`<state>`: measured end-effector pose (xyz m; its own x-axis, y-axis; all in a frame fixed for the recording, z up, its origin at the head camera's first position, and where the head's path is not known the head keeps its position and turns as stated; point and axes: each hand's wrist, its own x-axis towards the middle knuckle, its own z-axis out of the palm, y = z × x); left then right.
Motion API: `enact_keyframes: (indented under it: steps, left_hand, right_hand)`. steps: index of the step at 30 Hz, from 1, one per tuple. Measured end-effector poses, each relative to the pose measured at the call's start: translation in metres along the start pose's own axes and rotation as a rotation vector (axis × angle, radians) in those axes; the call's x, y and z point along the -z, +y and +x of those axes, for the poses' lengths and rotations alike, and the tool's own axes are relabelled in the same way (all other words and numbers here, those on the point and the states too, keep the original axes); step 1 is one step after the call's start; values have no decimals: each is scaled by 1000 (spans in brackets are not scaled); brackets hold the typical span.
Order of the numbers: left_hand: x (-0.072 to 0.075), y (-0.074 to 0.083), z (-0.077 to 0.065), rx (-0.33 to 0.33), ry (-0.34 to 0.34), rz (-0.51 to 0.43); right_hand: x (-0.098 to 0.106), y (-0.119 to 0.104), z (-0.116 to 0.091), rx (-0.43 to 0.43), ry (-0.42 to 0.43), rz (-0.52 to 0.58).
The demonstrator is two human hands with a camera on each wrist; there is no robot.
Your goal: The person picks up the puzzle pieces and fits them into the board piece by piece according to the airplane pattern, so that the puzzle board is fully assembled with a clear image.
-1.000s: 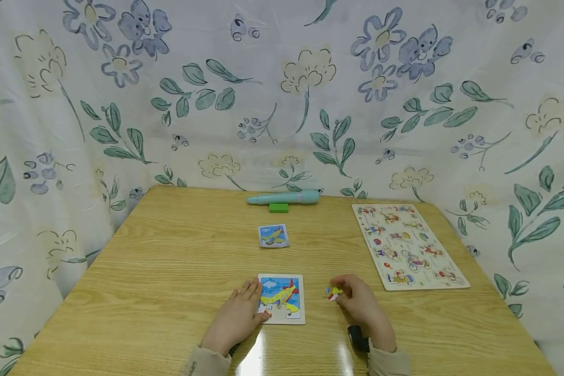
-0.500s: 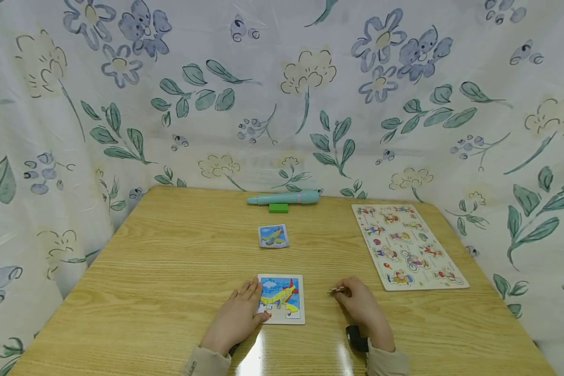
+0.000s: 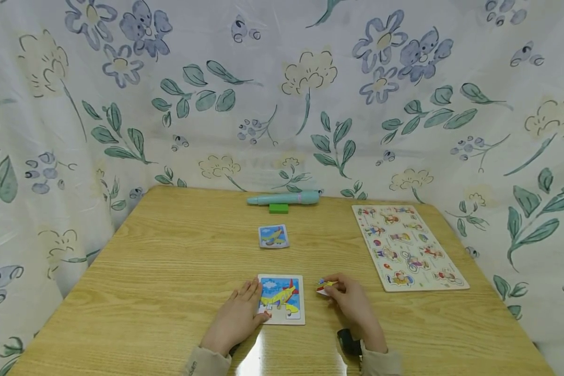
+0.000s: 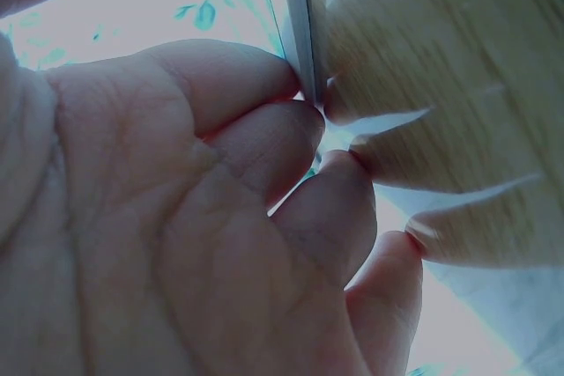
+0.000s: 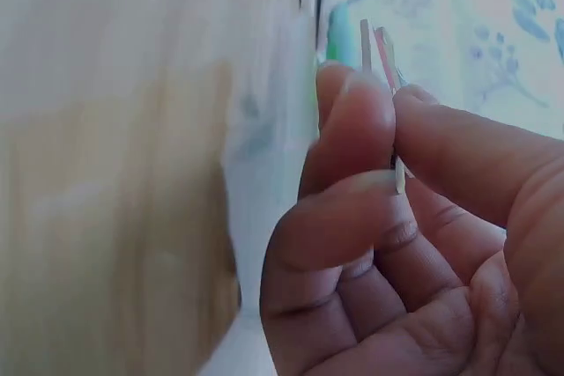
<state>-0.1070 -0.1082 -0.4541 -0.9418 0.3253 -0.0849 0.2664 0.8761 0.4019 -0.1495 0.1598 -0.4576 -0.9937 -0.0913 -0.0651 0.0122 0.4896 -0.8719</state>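
Observation:
My left hand rests at the left side of a small square jigsaw puzzle board, fingers fairly straight along its edge and thumb over the lower left corner. A yellow plane on blue sky fills most of the board; its lower part shows a bare pale area. In the left wrist view the fingertips meet the board's edge. Right of the board, my right hand pinches colourful jigsaw puzzle pieces between thumb and fingers, above the table. The right wrist view shows at least two thin pieces edge-on.
A small plane picture card lies beyond the board. A teal pen-shaped object and a green block lie at the table's back. A large wooden picture board lies at the right. A floral curtain surrounds the table.
My right hand has shifted a little left towards the board and turned the puzzle pieces, edge-on half a second ago, so their printed faces show again. The left hand stays put.

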Motion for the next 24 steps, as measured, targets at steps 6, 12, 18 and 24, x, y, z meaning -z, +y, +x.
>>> enact_keyframes:
  steps: [6,12,18,24]
  left_hand:
    - [1,2,0,-8,8,3]
    - [2,2,0,-9,14,15]
    - [2,3,0,2,7,4]
    - [3,4,-2,3,-6,1]
  right_hand:
    - [-11,-6,-1,12,-101,87]
    - [-24,-12,-1,37,-207,163]
    - [-41,-22,-5,70,-306,191]
    - [-57,-32,-10,95,-327,189]
